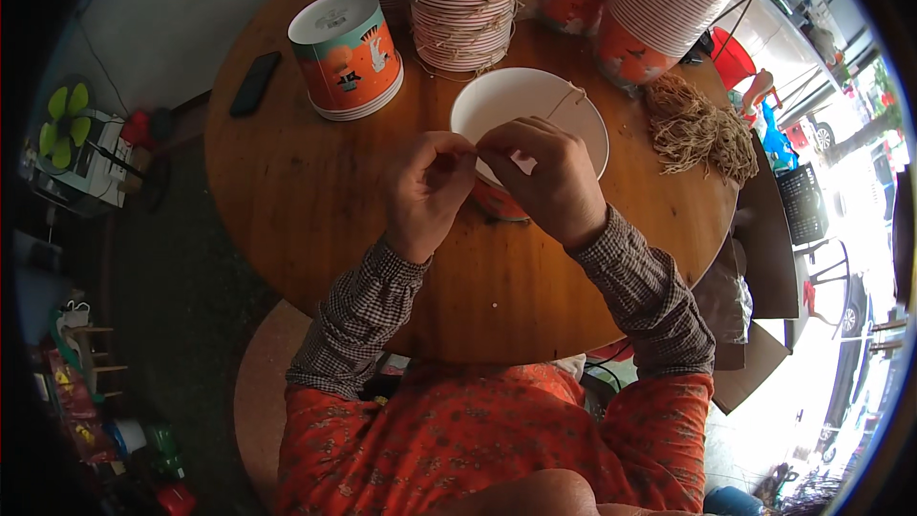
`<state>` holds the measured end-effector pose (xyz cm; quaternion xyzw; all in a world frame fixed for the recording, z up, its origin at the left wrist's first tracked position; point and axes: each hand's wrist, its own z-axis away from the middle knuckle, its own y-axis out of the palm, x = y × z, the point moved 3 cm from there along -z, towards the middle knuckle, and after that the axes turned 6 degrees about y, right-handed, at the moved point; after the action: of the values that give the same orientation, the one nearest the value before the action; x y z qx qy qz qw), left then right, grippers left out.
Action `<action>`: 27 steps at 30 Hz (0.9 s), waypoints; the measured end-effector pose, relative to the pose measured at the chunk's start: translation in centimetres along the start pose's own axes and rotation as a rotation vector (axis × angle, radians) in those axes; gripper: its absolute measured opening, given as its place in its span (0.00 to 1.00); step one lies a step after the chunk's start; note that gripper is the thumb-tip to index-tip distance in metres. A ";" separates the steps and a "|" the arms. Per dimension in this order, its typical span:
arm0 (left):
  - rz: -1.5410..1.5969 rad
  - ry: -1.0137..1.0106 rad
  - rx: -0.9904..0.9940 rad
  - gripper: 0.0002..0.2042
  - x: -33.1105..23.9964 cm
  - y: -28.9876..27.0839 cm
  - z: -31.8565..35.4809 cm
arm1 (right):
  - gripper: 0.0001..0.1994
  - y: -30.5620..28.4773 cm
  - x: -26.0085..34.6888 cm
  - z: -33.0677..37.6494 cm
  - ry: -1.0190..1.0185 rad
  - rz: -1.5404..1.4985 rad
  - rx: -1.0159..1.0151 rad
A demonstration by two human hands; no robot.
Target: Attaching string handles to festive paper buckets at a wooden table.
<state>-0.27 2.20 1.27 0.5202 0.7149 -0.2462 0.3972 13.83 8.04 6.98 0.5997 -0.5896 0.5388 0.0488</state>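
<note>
Seen from above: a round wooden counter w/ paper tubs on it. The left hand & right hand are raised over the near left rim of an open tub, mid-counter. Thumb & index of each are brought together, fingertips almost meeting, other fingers loosely curled; whether anything thin is pinched can't be told.

A strand of twine is seen at the tub's far right, running down inside twd the right hand; its lower end is hidden. The tub is prob. stood open end up & close in so both hands can get to its rim.

A twine bundle is laid at the counter's right edge, prob. for reach. Tall tub stacks are kept along the far edge, one draped w/ twine, prob. to leave working room. Upturned tubs & a dark phone are set far left.

Room: a green-bladed fan & dark floor at left; cardboard at near right; beyond, a bright street side w/ a parked car
</note>
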 end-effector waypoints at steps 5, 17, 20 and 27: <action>0.081 -0.057 -0.006 0.05 0.0 0.2 0.4 | 0.05 0.3 0.7 0.3 -0.125 0.223 -0.095; 0.076 0.052 -0.038 0.05 -0.3 0.1 0.3 | 0.10 0.9 1.3 2.1 -0.290 0.284 -0.167; 0.046 0.088 -0.043 0.05 -0.5 0.1 0.2 | 0.09 0.5 0.5 1.6 -0.075 0.019 -0.057; 0.017 0.093 0.014 0.05 -0.1 -0.2 0.2 | 0.07 -0.4 0.0 0.2 0.111 -0.216 0.026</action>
<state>-0.35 1.98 1.25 0.5399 0.7264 -0.2233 0.3620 14.20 8.00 7.13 0.6296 -0.5108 0.5705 0.1315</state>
